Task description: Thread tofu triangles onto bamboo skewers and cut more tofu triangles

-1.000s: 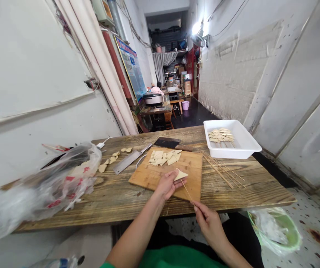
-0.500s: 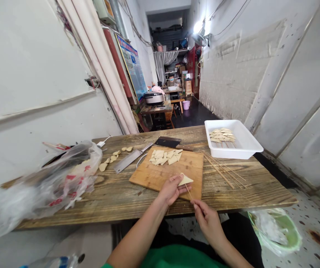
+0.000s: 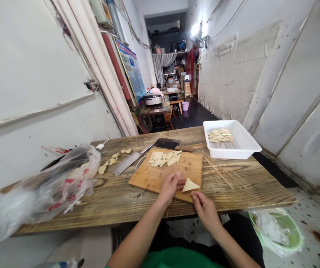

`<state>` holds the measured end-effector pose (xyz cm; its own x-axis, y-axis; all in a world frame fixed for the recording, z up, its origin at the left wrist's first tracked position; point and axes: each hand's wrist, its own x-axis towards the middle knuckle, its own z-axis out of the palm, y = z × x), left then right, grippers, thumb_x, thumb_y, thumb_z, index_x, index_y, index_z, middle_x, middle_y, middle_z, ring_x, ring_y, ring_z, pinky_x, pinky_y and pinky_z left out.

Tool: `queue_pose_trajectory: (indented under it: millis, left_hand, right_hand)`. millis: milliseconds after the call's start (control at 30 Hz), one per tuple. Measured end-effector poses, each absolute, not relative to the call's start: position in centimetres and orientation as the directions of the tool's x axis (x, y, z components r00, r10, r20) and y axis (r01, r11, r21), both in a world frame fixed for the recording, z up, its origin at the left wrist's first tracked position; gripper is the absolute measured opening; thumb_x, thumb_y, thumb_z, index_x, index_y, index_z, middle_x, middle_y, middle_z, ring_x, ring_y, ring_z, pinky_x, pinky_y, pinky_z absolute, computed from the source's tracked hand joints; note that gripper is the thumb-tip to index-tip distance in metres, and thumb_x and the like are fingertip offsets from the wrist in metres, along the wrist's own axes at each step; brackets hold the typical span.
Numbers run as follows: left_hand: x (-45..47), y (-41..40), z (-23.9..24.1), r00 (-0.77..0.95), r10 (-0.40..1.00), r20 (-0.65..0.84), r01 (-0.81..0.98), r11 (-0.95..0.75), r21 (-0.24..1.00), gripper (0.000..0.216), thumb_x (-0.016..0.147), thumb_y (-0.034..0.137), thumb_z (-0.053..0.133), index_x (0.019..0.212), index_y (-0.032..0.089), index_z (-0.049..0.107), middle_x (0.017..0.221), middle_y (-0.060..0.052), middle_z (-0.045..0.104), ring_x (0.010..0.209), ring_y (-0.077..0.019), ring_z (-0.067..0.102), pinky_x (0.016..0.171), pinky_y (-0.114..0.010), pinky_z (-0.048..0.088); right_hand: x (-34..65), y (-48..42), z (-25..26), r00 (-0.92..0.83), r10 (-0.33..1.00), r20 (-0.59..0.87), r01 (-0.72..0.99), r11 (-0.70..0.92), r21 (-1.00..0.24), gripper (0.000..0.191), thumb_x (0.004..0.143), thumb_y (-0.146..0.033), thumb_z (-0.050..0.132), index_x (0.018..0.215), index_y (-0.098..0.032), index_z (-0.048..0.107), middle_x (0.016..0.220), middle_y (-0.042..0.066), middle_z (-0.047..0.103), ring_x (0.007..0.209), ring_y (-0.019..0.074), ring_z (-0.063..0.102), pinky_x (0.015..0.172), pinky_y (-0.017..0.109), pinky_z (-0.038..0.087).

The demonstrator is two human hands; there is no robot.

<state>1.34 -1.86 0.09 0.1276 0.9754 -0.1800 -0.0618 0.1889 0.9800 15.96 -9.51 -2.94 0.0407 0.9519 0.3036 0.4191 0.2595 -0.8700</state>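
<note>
My right hand [image 3: 203, 204] pinches the lower end of a thin wooden skewer [image 3: 185, 174]. A pale triangular slice, like tofu skin [image 3: 190, 185], is threaded on the skewer, whose tip sticks out beyond it. Just left of the slice is my left hand [image 3: 172, 183], its fingers smeared by motion, so I cannot tell whether they grip anything. Both hands are over the near right part of a wooden cutting board [image 3: 148, 178]. More cut pale slices [image 3: 164, 158] lie in a cluster on the board's far side.
A white tray [image 3: 246, 143] with skewered slices stands at the back right. Loose skewers [image 3: 223, 171] lie beside the board. Two cleavers, one bright [image 3: 130, 162] and one dark [image 3: 165, 143], rest behind and left of it. A plastic bag [image 3: 62, 186] covers the table's left end.
The triangular slice has slid down the skewer towards my right hand, leaving the tip bare. My left hand has come off the slice and sits to its left.
</note>
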Motion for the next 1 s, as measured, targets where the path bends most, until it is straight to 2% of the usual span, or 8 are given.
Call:
queue_pose_trajectory:
  millis: [67, 200, 433, 567, 667, 767, 867, 1000]
  left_hand:
    - [-0.7, 0.2, 0.4, -0.069, 0.990, 0.125, 0.326, -0.096, 0.940, 0.033, 0.080, 0.036, 0.053, 0.104, 0.016, 0.060, 0.098, -0.011, 0.064, 0.090, -0.0208, 0.059, 0.082, -0.034, 0.044]
    - [-3.4, 3.9, 0.9, 0.048, 0.922, 0.385, 0.880, -0.221, 0.420, 0.031, 0.078, 0.026, 0.055, 0.106, 0.017, 0.061, 0.113, -0.014, 0.055, 0.106, -0.0268, 0.046, 0.092, -0.040, 0.034]
    - [-3.8, 6.5, 1.2, 0.202, 0.902, 0.381, 0.977, -0.215, -0.008, 0.021, 0.081, 0.022, 0.048, 0.084, 0.011, 0.065, 0.096, -0.017, 0.054, 0.101, -0.0291, 0.043, 0.086, -0.042, 0.033]
    - [-4.4, 6.2, 1.7, 0.195, 0.876, 0.442, 0.945, -0.288, 0.155, 0.022, 0.081, 0.021, 0.045, 0.079, 0.012, 0.066, 0.093, -0.016, 0.056, 0.097, -0.0266, 0.048, 0.086, -0.040, 0.035]
    - [-4.7, 5.1, 1.6, 0.028, 0.901, 0.433, 0.777, -0.291, 0.557, 0.024, 0.081, 0.029, 0.048, 0.085, 0.014, 0.066, 0.085, -0.010, 0.060, 0.085, -0.0210, 0.055, 0.077, -0.033, 0.042]
    - [-4.4, 3.6, 0.7, -0.066, 0.993, 0.095, 0.333, -0.067, 0.941, 0.027, 0.081, 0.035, 0.049, 0.095, 0.015, 0.061, 0.068, -0.002, 0.059, 0.058, -0.0135, 0.056, 0.057, -0.026, 0.046]
    - [-3.7, 2.4, -0.3, 0.040, 0.983, -0.178, -0.158, 0.182, 0.970, 0.019, 0.079, 0.028, 0.055, 0.093, 0.015, 0.057, 0.072, -0.001, 0.061, 0.059, -0.0114, 0.060, 0.061, -0.026, 0.051]
    - [-3.1, 1.8, -0.9, 0.113, 0.983, -0.148, -0.474, 0.184, 0.861, 0.014, 0.075, 0.020, 0.063, 0.084, 0.013, 0.055, 0.083, -0.005, 0.064, 0.084, -0.0152, 0.063, 0.085, -0.030, 0.048]
  right_hand:
    - [16.2, -9.6, -3.3, 0.041, 0.953, 0.299, 0.431, 0.253, -0.866, 0.027, 0.087, -0.031, 0.039, 0.089, -0.016, 0.062, 0.067, 0.005, 0.065, 0.065, 0.0183, 0.063, 0.060, 0.024, 0.046]
    - [16.3, -9.6, -3.7, 0.036, 0.954, 0.299, 0.443, 0.253, -0.860, 0.027, 0.087, -0.030, 0.039, 0.090, -0.016, 0.062, 0.070, 0.005, 0.066, 0.067, 0.0186, 0.063, 0.062, 0.024, 0.046]
    - [16.4, -9.5, -3.8, 0.040, 0.956, 0.290, 0.444, 0.243, -0.862, 0.028, 0.087, -0.030, 0.039, 0.090, -0.015, 0.062, 0.063, 0.004, 0.064, 0.066, 0.0190, 0.063, 0.060, 0.024, 0.046]
    - [16.5, -9.5, -3.6, 0.037, 0.958, 0.285, 0.434, 0.242, -0.868, 0.028, 0.087, -0.030, 0.040, 0.090, -0.016, 0.063, 0.059, 0.002, 0.062, 0.060, 0.0178, 0.061, 0.056, 0.023, 0.044]
    - [16.5, -9.5, -3.4, 0.030, 0.960, 0.279, 0.419, 0.242, -0.875, 0.027, 0.087, -0.030, 0.040, 0.089, -0.016, 0.063, 0.058, 0.002, 0.061, 0.060, 0.0175, 0.061, 0.055, 0.023, 0.044]
    - [16.5, -9.7, -3.3, 0.012, 0.963, 0.268, 0.403, 0.241, -0.883, 0.027, 0.087, -0.030, 0.039, 0.090, -0.016, 0.062, 0.059, 0.002, 0.061, 0.060, 0.0175, 0.060, 0.056, 0.023, 0.044]
    - [16.5, -9.9, -3.3, 0.002, 0.967, 0.253, 0.388, 0.232, -0.892, 0.027, 0.087, -0.031, 0.039, 0.090, -0.015, 0.062, 0.056, 0.001, 0.059, 0.059, 0.0176, 0.060, 0.056, 0.023, 0.044]
    - [16.3, -10.4, -3.0, -0.013, 0.971, 0.237, 0.363, 0.226, -0.904, 0.028, 0.086, -0.031, 0.040, 0.089, -0.015, 0.062, 0.061, 0.003, 0.061, 0.060, 0.0169, 0.060, 0.057, 0.023, 0.044]
